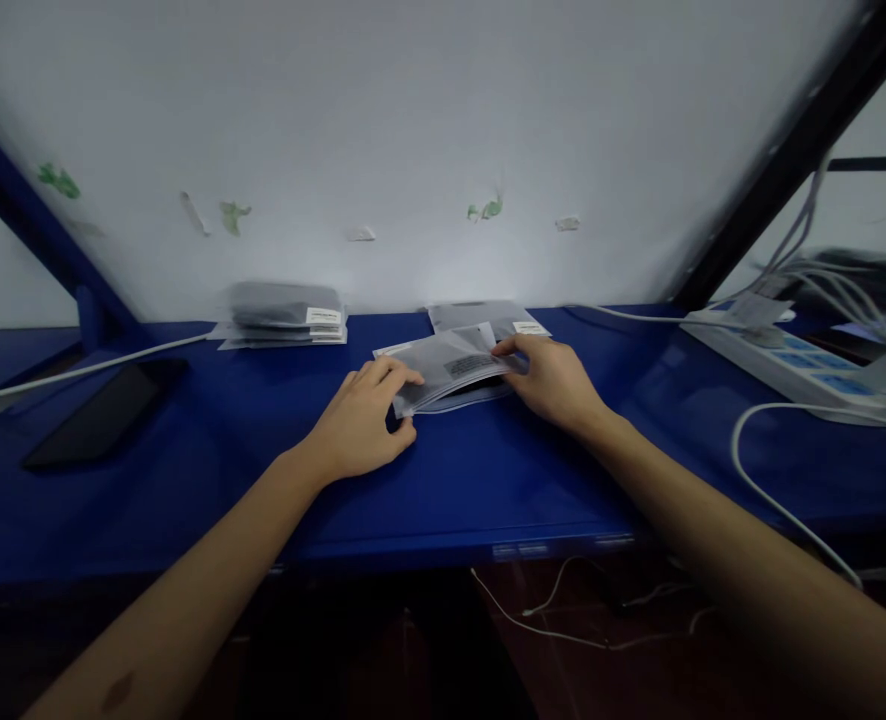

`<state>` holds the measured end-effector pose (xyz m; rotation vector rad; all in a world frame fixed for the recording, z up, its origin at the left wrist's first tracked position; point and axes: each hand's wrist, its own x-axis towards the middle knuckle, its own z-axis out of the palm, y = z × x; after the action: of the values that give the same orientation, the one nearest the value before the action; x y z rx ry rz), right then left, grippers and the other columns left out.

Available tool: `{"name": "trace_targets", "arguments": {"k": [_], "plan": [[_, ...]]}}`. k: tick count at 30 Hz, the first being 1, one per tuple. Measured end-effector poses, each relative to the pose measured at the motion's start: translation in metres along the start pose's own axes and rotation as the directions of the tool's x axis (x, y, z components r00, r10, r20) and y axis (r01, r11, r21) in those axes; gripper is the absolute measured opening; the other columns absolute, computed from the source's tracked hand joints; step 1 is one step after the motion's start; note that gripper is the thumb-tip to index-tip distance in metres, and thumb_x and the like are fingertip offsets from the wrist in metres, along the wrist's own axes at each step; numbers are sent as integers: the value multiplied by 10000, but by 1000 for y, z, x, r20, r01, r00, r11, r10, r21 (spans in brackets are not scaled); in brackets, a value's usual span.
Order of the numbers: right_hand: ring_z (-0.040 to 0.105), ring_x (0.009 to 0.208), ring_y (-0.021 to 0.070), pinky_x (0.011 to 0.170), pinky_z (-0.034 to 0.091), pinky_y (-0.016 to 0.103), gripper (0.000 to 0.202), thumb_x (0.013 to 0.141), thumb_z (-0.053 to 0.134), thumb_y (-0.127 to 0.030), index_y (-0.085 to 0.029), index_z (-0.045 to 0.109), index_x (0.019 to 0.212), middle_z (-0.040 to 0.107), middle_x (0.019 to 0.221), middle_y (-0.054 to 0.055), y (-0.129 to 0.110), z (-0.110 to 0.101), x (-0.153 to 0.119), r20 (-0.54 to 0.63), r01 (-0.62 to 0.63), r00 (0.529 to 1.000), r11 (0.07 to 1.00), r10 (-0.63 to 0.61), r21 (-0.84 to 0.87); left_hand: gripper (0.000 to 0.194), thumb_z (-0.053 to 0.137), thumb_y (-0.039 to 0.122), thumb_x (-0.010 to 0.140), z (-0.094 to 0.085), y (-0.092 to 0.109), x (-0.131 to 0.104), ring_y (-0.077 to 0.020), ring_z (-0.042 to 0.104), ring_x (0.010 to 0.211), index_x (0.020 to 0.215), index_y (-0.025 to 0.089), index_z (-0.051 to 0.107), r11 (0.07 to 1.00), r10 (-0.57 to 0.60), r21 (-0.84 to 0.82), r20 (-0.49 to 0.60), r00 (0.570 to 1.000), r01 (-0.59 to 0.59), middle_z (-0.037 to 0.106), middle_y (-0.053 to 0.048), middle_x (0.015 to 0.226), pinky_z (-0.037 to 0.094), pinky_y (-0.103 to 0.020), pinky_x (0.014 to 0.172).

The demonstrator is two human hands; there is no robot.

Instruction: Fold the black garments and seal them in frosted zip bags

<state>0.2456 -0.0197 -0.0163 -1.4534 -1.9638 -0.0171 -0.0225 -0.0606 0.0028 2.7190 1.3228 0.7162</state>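
Note:
A small stack of frosted plastic bags [443,364] with dark printing lies in front of me, its front edge bowed up over a dark gap. My left hand [360,420] grips the left corner, fingers on top and thumb at the front edge. On the right end, my right hand [552,378] pinches the bags between thumb and fingers. Just behind is another frosted bag [469,317] with a white label. To the left stands a thicker pile of labelled bags [285,312], slightly blurred.
A black phone-like slab [105,412] lies on the blue table [443,510] at left, near a white cable [90,368]. On the right are a power strip [810,365] and tangled cables [855,300]. A white wall [413,130] rises behind; more cables hang below the table.

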Motion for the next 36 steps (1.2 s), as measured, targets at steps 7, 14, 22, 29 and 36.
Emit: {"name": "trace_targets", "arguments": {"k": [7,14,22,29,36], "plan": [[683,936,258,873,517,423,313,779,596,-178,-206,714,1067,746,1020,72,2,-5,0,26,-33,999,998,32,49,272,542,148,864,2,-6,1,-215,622,1069,1120,211,610,988,67,-136,-29,997,-71,625,-69,1197,506,-403,945],[545,1189,294,1028,417,489,326,840,582,-283,-192,649,1145,642,1222,122,-34,-9,-11,-102,426,901,904,-421,29,49,589,170,892,8,-6,5,-179,652,937,888,200,628,975,144,-158,-98,985,-159,677,-36,1000,518,-352,890],[544,944,233,856,415,384,309,1015,429,-341,-200,704,1004,707,1019,76,-58,2,-18,55,609,793,786,-607,-107,91,499,177,951,7,11,4,-187,582,896,885,204,555,975,217,-8,-171,961,-221,621,-29,925,486,-331,835],[538,910,216,821,383,369,275,1013,460,-348,-239,711,989,700,983,55,-57,-1,-16,-53,562,822,823,-567,-83,169,398,154,967,4,17,6,-204,512,775,831,199,487,949,245,253,-216,945,-188,575,-51,828,438,-349,729],[515,889,233,784,363,383,188,953,572,-350,-242,723,921,673,957,68,-10,-7,0,-268,367,868,903,-419,-223,175,418,91,895,-1,11,6,-196,495,757,798,230,375,969,212,203,-375,902,-144,515,-29,785,446,-344,707]]}}
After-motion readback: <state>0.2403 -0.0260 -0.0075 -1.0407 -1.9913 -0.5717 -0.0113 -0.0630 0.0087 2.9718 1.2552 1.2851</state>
